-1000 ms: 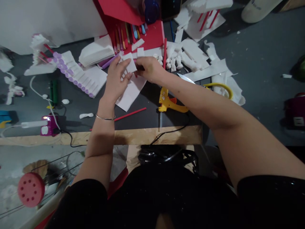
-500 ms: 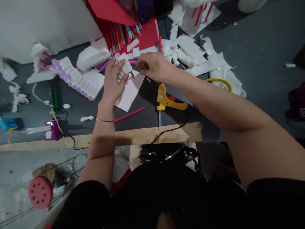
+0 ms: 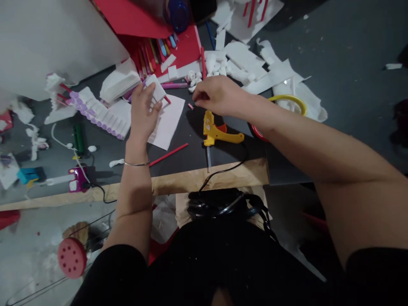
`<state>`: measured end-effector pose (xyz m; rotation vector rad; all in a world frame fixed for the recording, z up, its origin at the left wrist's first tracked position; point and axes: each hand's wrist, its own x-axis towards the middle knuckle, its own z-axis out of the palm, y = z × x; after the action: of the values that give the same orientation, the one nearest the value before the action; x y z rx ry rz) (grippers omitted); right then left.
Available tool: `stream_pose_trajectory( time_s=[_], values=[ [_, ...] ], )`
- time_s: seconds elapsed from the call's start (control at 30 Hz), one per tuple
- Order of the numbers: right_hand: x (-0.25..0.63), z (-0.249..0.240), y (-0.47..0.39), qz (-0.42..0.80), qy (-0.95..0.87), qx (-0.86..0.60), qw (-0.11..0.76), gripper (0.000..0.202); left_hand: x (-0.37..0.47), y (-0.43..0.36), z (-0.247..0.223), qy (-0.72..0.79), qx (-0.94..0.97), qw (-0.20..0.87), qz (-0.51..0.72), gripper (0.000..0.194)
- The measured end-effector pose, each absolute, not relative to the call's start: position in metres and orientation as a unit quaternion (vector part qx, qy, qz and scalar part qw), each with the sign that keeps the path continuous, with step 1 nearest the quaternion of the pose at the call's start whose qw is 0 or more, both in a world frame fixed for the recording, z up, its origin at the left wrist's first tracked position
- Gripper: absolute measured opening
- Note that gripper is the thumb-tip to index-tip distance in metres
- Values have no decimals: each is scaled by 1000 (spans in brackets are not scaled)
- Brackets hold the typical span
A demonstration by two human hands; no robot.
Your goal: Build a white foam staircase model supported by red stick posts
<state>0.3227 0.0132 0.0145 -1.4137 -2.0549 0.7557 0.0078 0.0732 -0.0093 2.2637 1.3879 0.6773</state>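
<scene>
Left hand [image 3: 142, 114] pinching white piece [image 3: 157, 89], right hand [image 3: 201, 95], grip unclear, blue container [image 3: 178, 17], contents hidden

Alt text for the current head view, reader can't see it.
The left hand holds a small white square over white paper; the right hand, fingers curled, is near a yellow glue gun. White scraps and a red stick lie around on a dark table.

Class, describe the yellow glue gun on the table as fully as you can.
The glue gun lies on its side on the dark tabletop, yellow and plastic-looking, with an orange trigger and pale specks on its body. A translucent glue stick protrudes from its rear, reaching the brown edge strip. A black cord curves past its handle. Nobody is holding it.
</scene>
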Motion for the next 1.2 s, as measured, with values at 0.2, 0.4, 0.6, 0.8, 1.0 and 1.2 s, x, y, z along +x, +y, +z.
stream_pose_trajectory(
  time_s=[0.2,0.4,0.6,0.8,1.0,1.2],
  values=[
    [298,21,40,291,-784,-496,233,21,8,69,-3,481,818,170,266,75],
    [336,27,-22,255,-800,-505,198,21,9,70,0,486,811,198,260,68],
    [361,28,-100,171,-819,-536,116,48,17,67,1,469,821,211,250,74],
    [337,28,-110,159,-802,-573,65,61,32,56,4,424,848,214,233,77],
    [328,33,-106,161,-800,-577,41,36,37,54,-2,429,852,189,233,80],
    [332,32,-111,175,-774,-600,101,41,40,51,-8,432,841,187,268,76]
  ],
)
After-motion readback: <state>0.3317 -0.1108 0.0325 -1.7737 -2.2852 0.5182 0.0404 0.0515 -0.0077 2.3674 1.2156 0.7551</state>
